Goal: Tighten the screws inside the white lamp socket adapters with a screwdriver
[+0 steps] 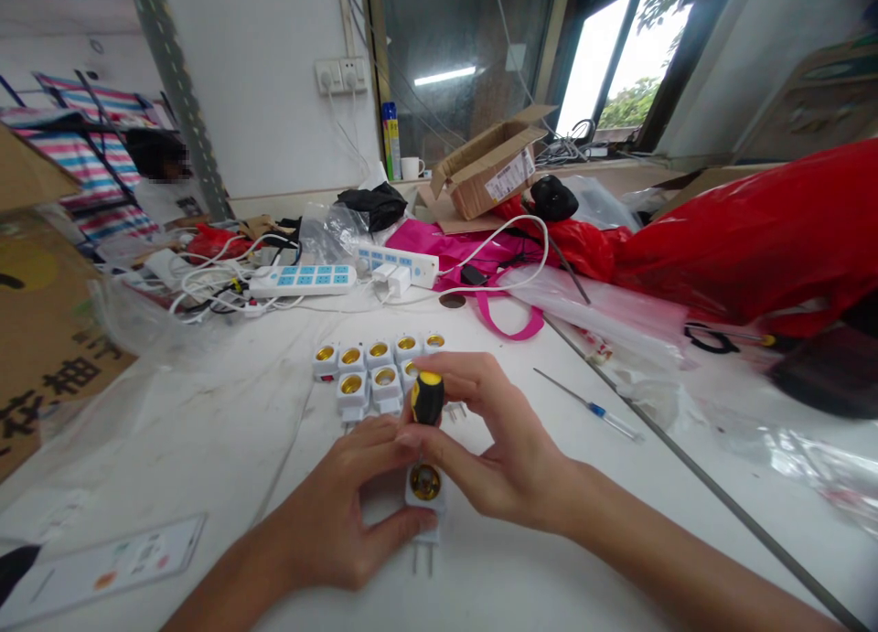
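My right hand (494, 440) grips a screwdriver by its black and yellow handle (428, 400), held upright. Its lower end points into a white plug-in lamp socket (424, 497), whose brass-coloured screw shell faces up and whose two pins point toward me. The thumb and fingers of my left hand (343, 504) close around that lamp socket and steady it on the table. Just beyond my hands stand several more white lamp sockets (351, 387) in two rows, brass openings upward; some are partly hidden by my right hand. The screwdriver's tip is hard to make out.
A thin screwdriver with a blue collar (595, 409) lies to the right. Power strips (302, 281) and tangled white cables sit at the back. Behind them are a pink bag (439, 239) and an open carton (488, 170). Red plastic (754, 230) lies right; a person (168, 188) is far left.
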{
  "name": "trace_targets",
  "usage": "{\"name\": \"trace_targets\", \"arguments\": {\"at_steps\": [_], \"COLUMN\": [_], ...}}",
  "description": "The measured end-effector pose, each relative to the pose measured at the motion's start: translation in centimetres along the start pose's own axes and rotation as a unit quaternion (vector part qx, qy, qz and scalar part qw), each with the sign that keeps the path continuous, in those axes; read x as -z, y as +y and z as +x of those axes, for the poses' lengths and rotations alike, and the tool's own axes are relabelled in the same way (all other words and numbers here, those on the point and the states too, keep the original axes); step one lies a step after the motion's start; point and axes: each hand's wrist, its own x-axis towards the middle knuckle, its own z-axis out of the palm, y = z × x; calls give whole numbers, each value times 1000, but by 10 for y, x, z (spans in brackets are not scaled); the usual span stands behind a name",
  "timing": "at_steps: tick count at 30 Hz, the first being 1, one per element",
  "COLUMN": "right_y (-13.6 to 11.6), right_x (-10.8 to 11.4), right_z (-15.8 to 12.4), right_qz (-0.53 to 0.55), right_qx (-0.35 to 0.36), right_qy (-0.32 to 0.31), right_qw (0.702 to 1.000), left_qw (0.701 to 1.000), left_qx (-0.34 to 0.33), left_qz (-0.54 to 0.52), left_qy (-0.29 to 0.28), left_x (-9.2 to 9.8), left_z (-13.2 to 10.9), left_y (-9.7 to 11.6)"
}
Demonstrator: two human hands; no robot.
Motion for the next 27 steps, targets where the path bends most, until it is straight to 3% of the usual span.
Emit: {"name": "trace_targets", "arguments": {"at_steps": [4, 10, 13, 16, 19, 21, 24, 27], "right_y": [-8, -12, -10, -5, -5, -8, -12, -10], "right_x": [2, 2, 2, 2, 2, 2, 3, 2], "right_z": [8, 7, 9, 13, 15, 14, 11, 12], "right_qz": [7, 26, 32, 33, 27, 38, 41, 28], "right_qx": [51, 31, 63, 96, 63, 46, 51, 62], "right_qy": [-1, 2, -4, 34, 57, 33, -1, 15], "right_qw": [999, 999, 997, 994, 996, 998, 998, 998], "left_qw": [1000, 1000, 1000, 1000, 1000, 999, 999, 1000], "left_qx": [6, 23, 14, -3, -13, -5, 11, 11], "left_qz": [-10, -8, -6, -9, 12, 31, 34, 14], "left_qy": [-8, -14, -13, -9, 5, 5, -9, -17], "left_x": [-1, -1, 0, 0, -2, -4, -4, -2], "left_z": [-1, -3, -1, -1, -5, -8, -8, -4], "left_y": [-1, -3, -2, -2, -7, -10, -10, -5]}}
